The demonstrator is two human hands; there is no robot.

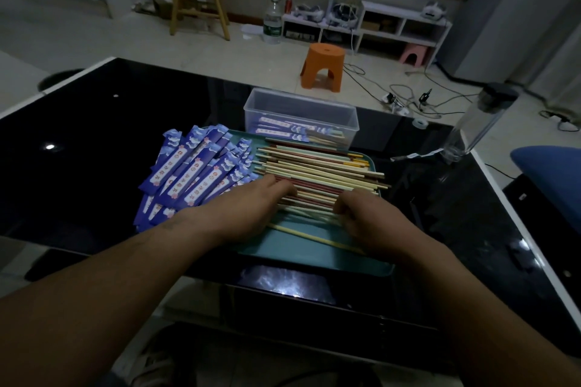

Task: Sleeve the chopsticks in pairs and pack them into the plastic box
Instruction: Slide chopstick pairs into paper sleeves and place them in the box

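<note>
Landmark: teal tray (314,253) on the black table (94,135).

- Left part of tray, spilling over its left edge: fan of blue paper sleeves (195,173), empty as far as can be seen.
- Left hand (248,207): over the tray's middle, fingers laid out flat on the near rows of the loose chopsticks (317,166). It grasps nothing.
- Chopsticks fill the tray's right part and lie crosswise, in mixed cream, red and pale green. One cream stick (314,237) lies apart toward the tray's near edge.
- Just behind the tray: clear plastic box (283,110), a few sleeved pairs in the bottom.
- Right hand (371,217): over the tray's right part, fingers bent down onto the pile. Cannot tell whether it pinches a stick or only touches.
- Well right of the tray: clear bottle (471,126).

Step in hand, as judged: picking out a pair.

Method notes:
- Steady the pile with the flat hand.
- Draw out two sticks of one colour.
- Even up their tips before reaching for a sleeve.
- Pull along the stick's length, or neighbours will roll off the tray's right edge.
</note>
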